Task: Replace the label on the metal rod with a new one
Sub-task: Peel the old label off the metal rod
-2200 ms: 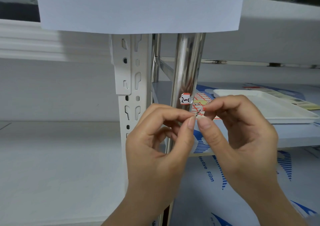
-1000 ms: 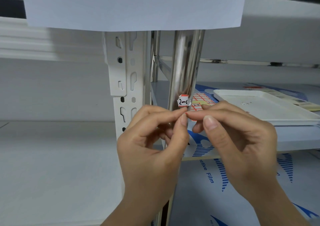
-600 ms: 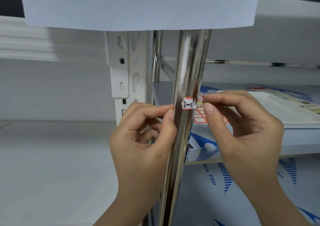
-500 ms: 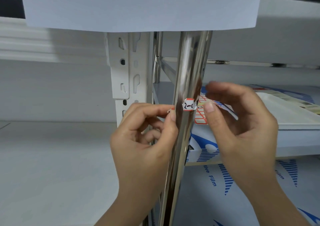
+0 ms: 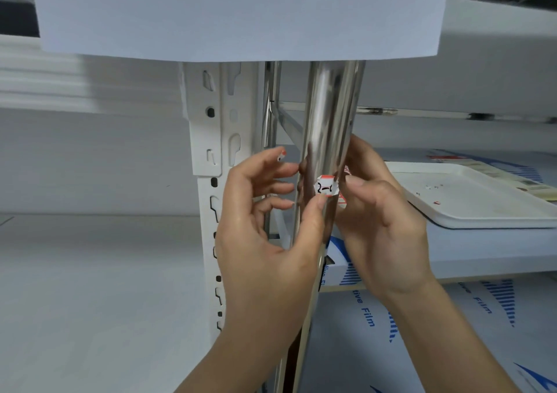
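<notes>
A shiny upright metal rod (image 5: 328, 115) runs down the middle of the view. A small white label with red edges and black handwriting (image 5: 325, 188) is stuck on its front. My left hand (image 5: 265, 242) presses its thumb on the rod just under the label, and its straight fingers reach to the rod's left side. A tiny red-and-white sticker scrap (image 5: 281, 156) clings to its index fingertip. My right hand (image 5: 385, 224) wraps the rod from the right. Its fingers lie behind the rod and its thumb tip touches the label's right edge.
A white slotted shelf upright (image 5: 217, 151) stands just left of the rod. A white tray (image 5: 470, 202) with a few scraps lies on the right shelf, and a bit of a red-gridded label sheet (image 5: 342, 200) shows behind the rod. A white paper sheet (image 5: 241, 13) hangs overhead.
My left hand has let go of its pinch and spread its fingers, thumb now under the label. My right hand has closed round the rod, its thumb moving onto the label's right edge.
</notes>
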The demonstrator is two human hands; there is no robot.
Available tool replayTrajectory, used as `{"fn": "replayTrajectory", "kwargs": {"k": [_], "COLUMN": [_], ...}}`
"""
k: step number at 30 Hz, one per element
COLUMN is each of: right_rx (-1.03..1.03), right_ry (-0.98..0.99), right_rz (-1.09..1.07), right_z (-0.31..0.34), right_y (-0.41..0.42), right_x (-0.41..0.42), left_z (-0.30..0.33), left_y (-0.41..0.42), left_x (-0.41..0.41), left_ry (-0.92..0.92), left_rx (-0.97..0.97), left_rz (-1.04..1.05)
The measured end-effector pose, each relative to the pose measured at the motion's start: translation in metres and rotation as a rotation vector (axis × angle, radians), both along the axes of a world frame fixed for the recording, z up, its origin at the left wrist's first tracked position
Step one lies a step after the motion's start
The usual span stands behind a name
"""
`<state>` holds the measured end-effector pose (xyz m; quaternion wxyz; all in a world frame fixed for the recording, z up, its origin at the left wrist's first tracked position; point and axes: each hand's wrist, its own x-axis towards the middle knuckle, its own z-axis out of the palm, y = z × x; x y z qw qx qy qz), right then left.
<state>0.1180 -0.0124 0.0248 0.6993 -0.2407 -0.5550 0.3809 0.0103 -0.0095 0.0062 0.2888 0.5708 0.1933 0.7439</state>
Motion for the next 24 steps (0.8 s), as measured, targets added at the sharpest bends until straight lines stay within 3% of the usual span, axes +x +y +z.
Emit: {"fn": "replayTrajectory", "kwargs": {"k": [8,14,24], "right_rx": [-0.049,-0.092,-0.135], "right_ry": [0.039,0.090,0.052], "right_rz": [-0.010,0.089,0.029], "right_z": [-0.001,-0.002,0.006], "right_y": [0.000,-0.001,-0.004], "right_x": [-0.010,-0.012,-0.016], "left_z": [-0.003,0.003,0.005], "left_y": [0.005,0.007,0.009], "left_x": [-0.002,-0.006,-0.008], "left_ry": [-0.076,-0.058,-0.049], "left_rx": [-0.121,-0.146,-0.148], "left_rz": [-0.248,-0.259,-0.267]}}
